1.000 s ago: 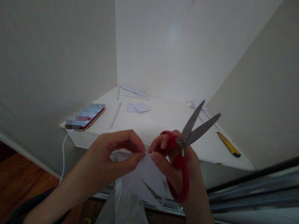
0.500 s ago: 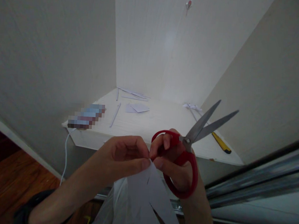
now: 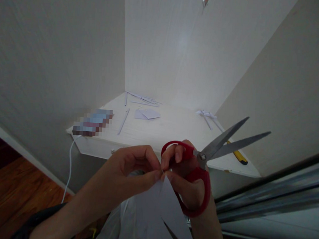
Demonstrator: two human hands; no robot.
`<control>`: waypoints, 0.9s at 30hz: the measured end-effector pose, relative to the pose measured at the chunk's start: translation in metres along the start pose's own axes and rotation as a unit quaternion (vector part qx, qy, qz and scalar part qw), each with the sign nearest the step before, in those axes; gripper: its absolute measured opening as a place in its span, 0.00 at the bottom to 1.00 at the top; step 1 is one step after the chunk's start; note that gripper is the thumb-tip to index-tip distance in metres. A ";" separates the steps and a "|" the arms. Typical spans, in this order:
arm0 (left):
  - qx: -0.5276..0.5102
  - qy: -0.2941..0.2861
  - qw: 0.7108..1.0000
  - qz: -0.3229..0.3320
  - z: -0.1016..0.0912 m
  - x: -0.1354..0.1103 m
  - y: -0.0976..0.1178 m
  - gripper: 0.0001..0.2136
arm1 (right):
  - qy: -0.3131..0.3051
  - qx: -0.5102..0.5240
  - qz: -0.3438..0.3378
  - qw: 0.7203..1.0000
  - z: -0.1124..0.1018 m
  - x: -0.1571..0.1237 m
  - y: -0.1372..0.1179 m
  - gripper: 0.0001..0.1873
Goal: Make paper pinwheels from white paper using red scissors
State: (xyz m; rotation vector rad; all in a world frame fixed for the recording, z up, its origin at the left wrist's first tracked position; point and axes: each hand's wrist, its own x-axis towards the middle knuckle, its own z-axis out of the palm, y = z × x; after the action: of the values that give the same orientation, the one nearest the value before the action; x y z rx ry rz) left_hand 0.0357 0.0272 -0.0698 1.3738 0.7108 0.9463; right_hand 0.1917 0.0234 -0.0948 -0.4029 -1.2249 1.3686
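A white sheet of paper (image 3: 145, 212) hangs in front of my lap, with a long slit low on its right part. Its top edge is pinched between the thumb and forefinger of my left hand (image 3: 136, 168). My right hand (image 3: 184, 178) is closed too, its fingertips meeting the left ones at that edge. Red-handled scissors (image 3: 205, 207) hang on the right hand, fingers and thumb through the loops. Their blades stand apart, pointing up and to the right, clear of the paper.
On the white corner shelf (image 3: 106, 145) lie two small paper pieces (image 3: 149, 114), thin paper strips (image 3: 144, 98) and a rolled paper stick (image 3: 123, 121). A pixelated phone-like device (image 3: 93, 122) with a white cable (image 3: 70, 164) sits left. At right are more paper sticks (image 3: 206, 118) and a yellow cutter (image 3: 239, 157).
The scissors have swung down and to the right with a turn of my right hand. At the fingertips the paper's top edge shows a wider parting. My left hand has barely moved.
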 end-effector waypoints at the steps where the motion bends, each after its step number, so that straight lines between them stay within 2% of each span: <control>1: 0.019 0.008 1.000 0.014 0.000 -0.001 0.000 0.08 | 0.001 0.004 -0.005 1.000 0.000 0.000 0.001 0.19; 9: 0.137 0.085 0.980 0.116 0.004 -0.007 0.004 0.05 | 0.049 -0.002 0.013 0.999 0.008 -0.001 -0.002 0.20; 16: 0.174 0.087 0.970 0.146 0.006 -0.009 0.007 0.07 | 0.050 0.005 -0.001 0.999 0.010 -0.003 -0.003 0.20; 22: 0.129 0.070 0.982 0.115 -0.002 -0.010 -0.001 0.06 | 0.047 0.003 -0.004 0.999 0.008 -0.004 -0.002 0.16; 27: 0.091 0.050 0.990 0.100 -0.001 -0.009 0.002 0.06 | 0.037 0.016 -0.020 0.999 0.009 -0.003 0.000 0.16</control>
State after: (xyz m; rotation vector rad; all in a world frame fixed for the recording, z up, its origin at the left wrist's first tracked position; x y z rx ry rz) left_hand 0.0298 0.0196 -0.0695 1.5900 0.7593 1.1365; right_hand 0.1853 0.0169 -0.0928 -0.4007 -1.1442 1.3265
